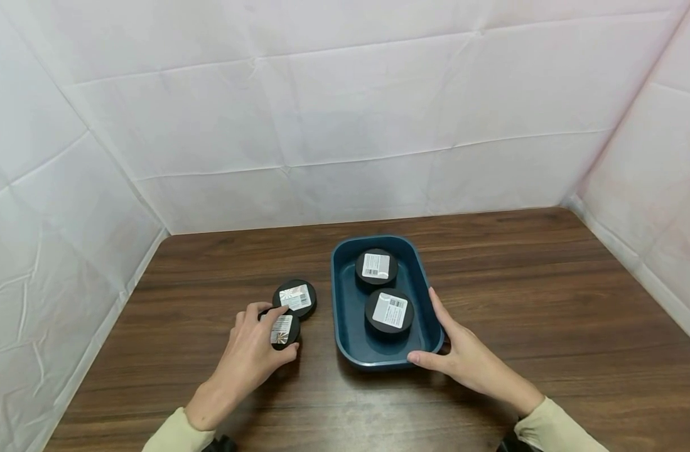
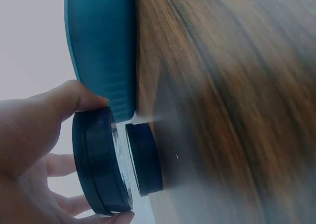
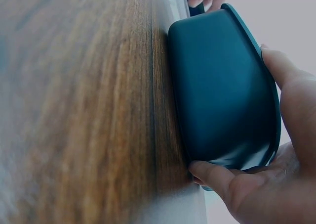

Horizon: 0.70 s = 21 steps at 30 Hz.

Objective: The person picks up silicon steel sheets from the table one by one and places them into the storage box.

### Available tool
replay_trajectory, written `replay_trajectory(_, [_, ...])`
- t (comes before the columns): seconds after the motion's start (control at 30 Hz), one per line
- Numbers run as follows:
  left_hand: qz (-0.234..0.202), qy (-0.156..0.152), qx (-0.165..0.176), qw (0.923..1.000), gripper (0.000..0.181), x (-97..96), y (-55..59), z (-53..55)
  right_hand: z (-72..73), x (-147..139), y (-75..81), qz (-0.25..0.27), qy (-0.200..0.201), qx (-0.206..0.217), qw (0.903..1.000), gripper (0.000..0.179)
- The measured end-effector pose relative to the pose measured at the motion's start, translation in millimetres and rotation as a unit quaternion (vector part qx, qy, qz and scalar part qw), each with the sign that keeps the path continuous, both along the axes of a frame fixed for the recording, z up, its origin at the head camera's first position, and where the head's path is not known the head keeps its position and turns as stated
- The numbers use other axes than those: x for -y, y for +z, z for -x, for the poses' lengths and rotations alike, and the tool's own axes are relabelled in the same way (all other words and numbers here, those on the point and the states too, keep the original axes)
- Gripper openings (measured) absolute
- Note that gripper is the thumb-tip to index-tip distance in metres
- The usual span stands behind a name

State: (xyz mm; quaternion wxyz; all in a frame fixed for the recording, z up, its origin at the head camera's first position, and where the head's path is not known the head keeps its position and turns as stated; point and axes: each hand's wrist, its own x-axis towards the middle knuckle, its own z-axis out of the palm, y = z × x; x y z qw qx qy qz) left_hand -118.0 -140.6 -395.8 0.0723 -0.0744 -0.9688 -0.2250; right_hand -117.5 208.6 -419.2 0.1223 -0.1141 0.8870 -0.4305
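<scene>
My left hand (image 1: 253, 346) pinches a round black container (image 1: 282, 331) with a white label on top, thumb on one side and fingers on the other. In the left wrist view the held container (image 2: 96, 159) is off the wooden surface. A second black container (image 1: 301, 295) lies just behind it on the table; part of its side (image 2: 145, 157) shows in that view. To the right stands a deep blue tray (image 1: 345, 336), in which two more labelled black containers (image 1: 375, 276) (image 1: 385, 323) lie. My right hand (image 1: 463, 355) holds the tray's near right corner, thumb at the rim.
Everything stands on a brown wood-grain table (image 1: 537, 289). White creased sheeting (image 1: 345, 119) rises behind the table and along both sides. Beige sleeves (image 1: 181, 433) cover the forearms.
</scene>
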Motion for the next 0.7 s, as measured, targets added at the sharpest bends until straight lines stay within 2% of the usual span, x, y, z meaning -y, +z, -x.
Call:
replay_trajectory(0.27, [-0.005, -0.004, -0.019, 0.9998, 0.057, -4.6, 2.4, 1.0, -0.2, 0.3, 1.0, 0.004, -0.001, 0.009, 1.0000, 0.111])
replay_trajectory(0.53, [-0.006, -0.004, -0.020, 0.9998, 0.057, -8.1, 4.3, 2.6, -0.9, -0.4, 0.3, -0.006, 0.001, -0.005, 1.0000, 0.111])
replay_trajectory(0.7, [-0.006, -0.006, -0.035, 0.9993, 0.057, -11.3, 5.2, 3.9, -1.2, -0.5, -0.1, -0.007, 0.002, -0.008, 0.9999, 0.111])
